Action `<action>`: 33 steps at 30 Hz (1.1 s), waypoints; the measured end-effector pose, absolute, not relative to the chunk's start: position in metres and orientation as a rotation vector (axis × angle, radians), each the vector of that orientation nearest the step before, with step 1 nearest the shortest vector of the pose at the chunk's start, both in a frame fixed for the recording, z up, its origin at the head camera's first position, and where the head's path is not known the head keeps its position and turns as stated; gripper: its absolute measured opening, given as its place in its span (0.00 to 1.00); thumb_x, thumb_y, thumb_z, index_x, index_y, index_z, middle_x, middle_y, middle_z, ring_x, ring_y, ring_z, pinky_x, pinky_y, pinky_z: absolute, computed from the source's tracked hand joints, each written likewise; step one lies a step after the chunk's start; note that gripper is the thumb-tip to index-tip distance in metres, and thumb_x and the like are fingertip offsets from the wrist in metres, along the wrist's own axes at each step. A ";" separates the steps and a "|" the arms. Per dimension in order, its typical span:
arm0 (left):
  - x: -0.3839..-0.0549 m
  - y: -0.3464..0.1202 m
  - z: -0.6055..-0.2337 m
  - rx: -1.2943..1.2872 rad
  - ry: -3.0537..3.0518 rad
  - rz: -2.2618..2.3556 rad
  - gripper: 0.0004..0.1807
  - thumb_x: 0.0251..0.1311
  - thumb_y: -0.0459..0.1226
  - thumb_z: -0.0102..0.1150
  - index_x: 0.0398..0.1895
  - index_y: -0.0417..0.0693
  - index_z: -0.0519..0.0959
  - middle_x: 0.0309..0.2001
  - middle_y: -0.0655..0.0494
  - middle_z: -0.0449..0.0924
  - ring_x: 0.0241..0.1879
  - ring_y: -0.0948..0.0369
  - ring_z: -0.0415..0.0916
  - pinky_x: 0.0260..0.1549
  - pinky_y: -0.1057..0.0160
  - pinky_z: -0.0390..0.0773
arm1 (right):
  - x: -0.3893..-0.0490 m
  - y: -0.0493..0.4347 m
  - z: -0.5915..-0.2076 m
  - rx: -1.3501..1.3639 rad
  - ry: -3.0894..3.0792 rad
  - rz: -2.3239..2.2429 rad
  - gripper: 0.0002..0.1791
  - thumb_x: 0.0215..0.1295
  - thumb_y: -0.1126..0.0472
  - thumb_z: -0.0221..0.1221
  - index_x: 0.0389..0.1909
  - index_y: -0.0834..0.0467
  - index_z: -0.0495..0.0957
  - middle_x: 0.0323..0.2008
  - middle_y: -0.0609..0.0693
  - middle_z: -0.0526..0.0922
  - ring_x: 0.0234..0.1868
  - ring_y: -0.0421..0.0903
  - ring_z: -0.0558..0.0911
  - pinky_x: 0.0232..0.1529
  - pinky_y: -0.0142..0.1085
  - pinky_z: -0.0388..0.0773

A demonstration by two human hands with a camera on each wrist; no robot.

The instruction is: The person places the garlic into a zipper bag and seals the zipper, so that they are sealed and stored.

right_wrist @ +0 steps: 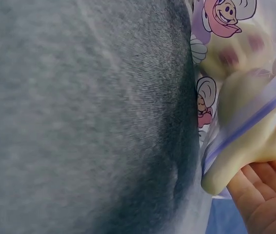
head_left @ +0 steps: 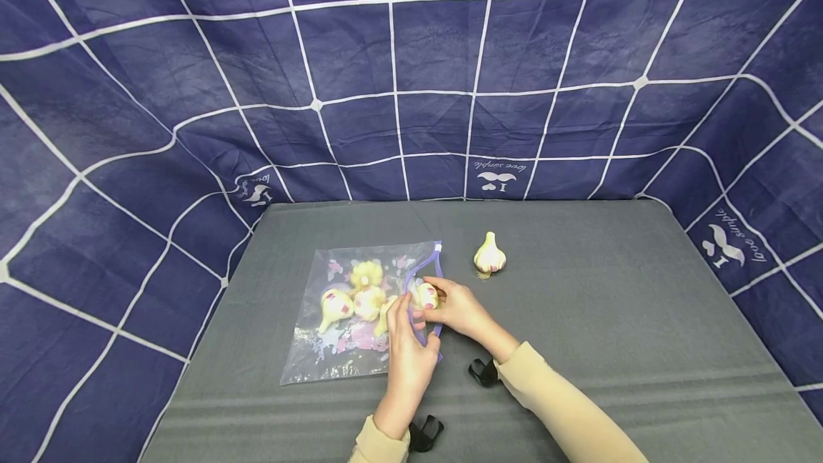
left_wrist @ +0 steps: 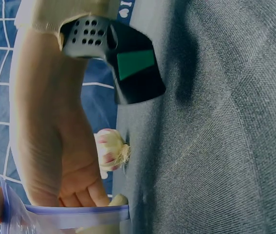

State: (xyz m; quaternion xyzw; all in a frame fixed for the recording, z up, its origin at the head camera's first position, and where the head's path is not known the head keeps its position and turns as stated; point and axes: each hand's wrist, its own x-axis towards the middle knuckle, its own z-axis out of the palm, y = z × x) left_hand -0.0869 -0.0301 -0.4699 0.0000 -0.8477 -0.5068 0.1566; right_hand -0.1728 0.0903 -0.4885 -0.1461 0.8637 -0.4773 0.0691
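Observation:
A clear zip bag (head_left: pixel 302 356) with a purple closure and printed cartoon figures lies on the table, several garlic bulbs (head_left: pixel 369 304) inside it. My left hand (head_left: pixel 411 359) holds the bag by its mouth, fingers and thumb along the purple edge. In the left wrist view a fingertip rests against that purple edge (left_wrist: pixel 79 210). My right hand (head_left: pixel 459 309) grips a garlic bulb (head_left: pixel 427 296) within the bag's parted mouth. In the right wrist view this bulb's pale stem (right_wrist: pixel 218 180) crosses the purple edge; parts of the fingers are hidden.
One loose garlic bulb (head_left: pixel 490 256) stands on the grey table cloth (head_left: pixel 579 291) beyond my right hand. Blue gridded cloth (head_left: pixel 437 120) hangs around the back and sides. Black wrist devices (head_left: pixel 426 434) sit by both wrists.

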 end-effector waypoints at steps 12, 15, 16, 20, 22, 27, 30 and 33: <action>-0.087 -0.031 -0.472 -0.023 -2.448 -1.407 0.42 0.44 0.20 0.62 0.68 0.32 0.61 0.64 0.39 0.61 0.42 0.53 0.78 0.41 0.58 0.82 | -0.182 0.070 -0.490 -0.609 2.662 -1.247 0.26 0.53 0.63 0.71 0.54 0.64 0.77 0.48 0.58 0.83 0.49 0.51 0.83 0.52 0.45 0.81; -0.087 -0.031 -0.472 -0.026 -2.444 -1.396 0.42 0.43 0.20 0.63 0.68 0.32 0.61 0.64 0.39 0.61 0.44 0.53 0.77 0.42 0.58 0.82 | -0.183 0.065 -0.492 -0.654 2.684 -1.201 0.15 0.53 0.65 0.68 0.42 0.61 0.78 0.39 0.53 0.83 0.41 0.47 0.80 0.46 0.42 0.80; -0.087 -0.031 -0.472 -0.025 -2.438 -1.394 0.42 0.43 0.20 0.62 0.67 0.32 0.62 0.64 0.39 0.62 0.44 0.53 0.77 0.43 0.58 0.82 | -0.183 0.064 -0.492 -0.666 2.690 -1.190 0.13 0.53 0.65 0.68 0.40 0.61 0.78 0.38 0.54 0.83 0.40 0.47 0.80 0.46 0.42 0.80; -0.088 -0.031 -0.473 -0.020 -2.426 -1.392 0.42 0.42 0.20 0.62 0.67 0.31 0.62 0.64 0.39 0.62 0.43 0.53 0.77 0.44 0.58 0.82 | -0.183 0.062 -0.494 -0.668 2.677 -1.172 0.19 0.55 0.68 0.67 0.48 0.66 0.78 0.50 0.65 0.83 0.48 0.55 0.82 0.56 0.49 0.79; -0.088 -0.031 -0.472 -0.015 -2.427 -1.395 0.42 0.42 0.20 0.62 0.67 0.32 0.62 0.64 0.39 0.62 0.44 0.53 0.77 0.44 0.57 0.82 | -0.183 0.062 -0.494 -0.654 2.643 -1.172 0.26 0.55 0.69 0.66 0.56 0.68 0.75 0.57 0.69 0.78 0.53 0.60 0.81 0.60 0.52 0.76; -0.087 -0.032 -0.472 -0.006 -2.437 -1.392 0.41 0.43 0.21 0.63 0.67 0.32 0.63 0.64 0.39 0.62 0.57 0.47 0.72 0.51 0.49 0.79 | -0.182 0.062 -0.494 -0.613 2.547 -1.116 0.35 0.56 0.74 0.64 0.67 0.69 0.67 0.59 0.70 0.76 0.46 0.56 0.85 0.54 0.48 0.81; -0.087 -0.032 -0.471 -0.002 -2.438 -1.389 0.41 0.43 0.22 0.64 0.67 0.32 0.63 0.64 0.38 0.62 0.62 0.45 0.68 0.54 0.47 0.77 | -0.182 0.063 -0.494 -0.616 2.534 -1.137 0.36 0.56 0.70 0.66 0.67 0.67 0.67 0.59 0.67 0.77 0.45 0.52 0.86 0.54 0.46 0.81; -0.086 -0.032 -0.471 0.003 -2.447 -1.384 0.41 0.43 0.22 0.64 0.67 0.33 0.63 0.64 0.38 0.62 0.62 0.45 0.68 0.53 0.47 0.77 | -0.182 0.067 -0.496 -0.670 2.591 -1.152 0.27 0.54 0.62 0.70 0.55 0.64 0.76 0.51 0.62 0.82 0.45 0.52 0.84 0.51 0.47 0.81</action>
